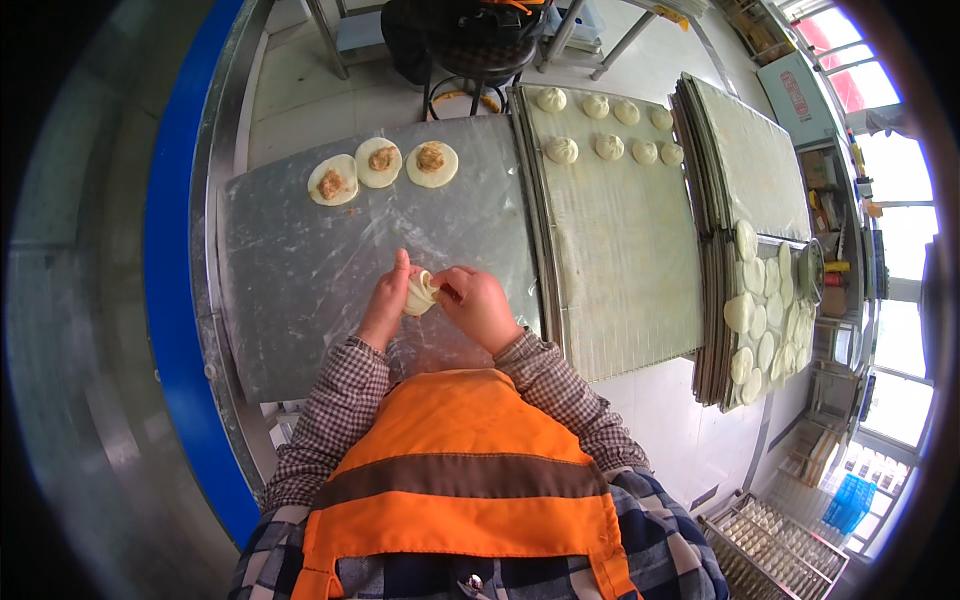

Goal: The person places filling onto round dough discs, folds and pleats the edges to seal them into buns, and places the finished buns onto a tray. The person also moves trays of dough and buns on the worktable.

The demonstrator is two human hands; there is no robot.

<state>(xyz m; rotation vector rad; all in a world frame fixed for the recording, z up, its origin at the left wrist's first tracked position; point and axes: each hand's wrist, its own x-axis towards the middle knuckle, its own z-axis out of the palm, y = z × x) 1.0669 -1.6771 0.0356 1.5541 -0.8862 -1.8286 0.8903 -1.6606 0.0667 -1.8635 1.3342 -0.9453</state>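
A half-gathered filled bun (418,296) of pale dough is held between my hands, above the near part of the grey metal table (300,270). My left hand (388,300) cups its left side, thumb pointing up. On the right, the fingers of my right hand (474,303) pinch the dough's edge at the top. Any filling inside is hidden. Toward the far left of the table lie three flat dough rounds, each with a brownish filling heaped on it: the left round (333,180), the middle round (378,161) and the right round (432,163).
Beside the table, a lined tray (620,260) bears two rows of pleated buns (562,150) at its far end. Further right are stacked trays (745,150) and many flat dough rounds (758,322). A black stool (480,65) stands beyond the table; a blue edge (180,300) runs along the left.
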